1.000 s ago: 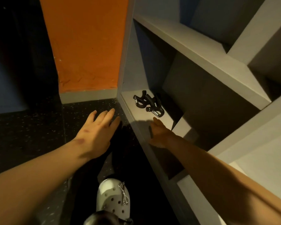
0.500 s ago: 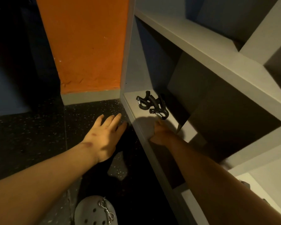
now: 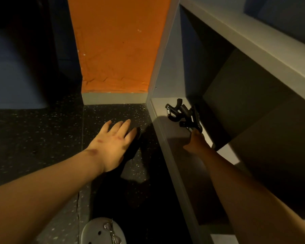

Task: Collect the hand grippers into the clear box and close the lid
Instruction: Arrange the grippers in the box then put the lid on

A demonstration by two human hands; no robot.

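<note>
Hand grippers [image 3: 183, 112] lie on the bottom shelf [image 3: 158, 107]; right hand [image 3: 196, 142] touches the nearer, grasp unclear. Left hand [image 3: 113, 138] spreads flat, empty.

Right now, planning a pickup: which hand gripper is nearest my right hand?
The near hand gripper, by the right hand; the far hand gripper lies beyond it.

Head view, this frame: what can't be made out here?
Fingers of the right hand: head view, hidden by the hand's own back; grip on the grippers unclear.
Number of grippers: head view, tangled together in shadow.
The clear box: outside the head view.
The shoe: cut off by the bottom edge.
</note>
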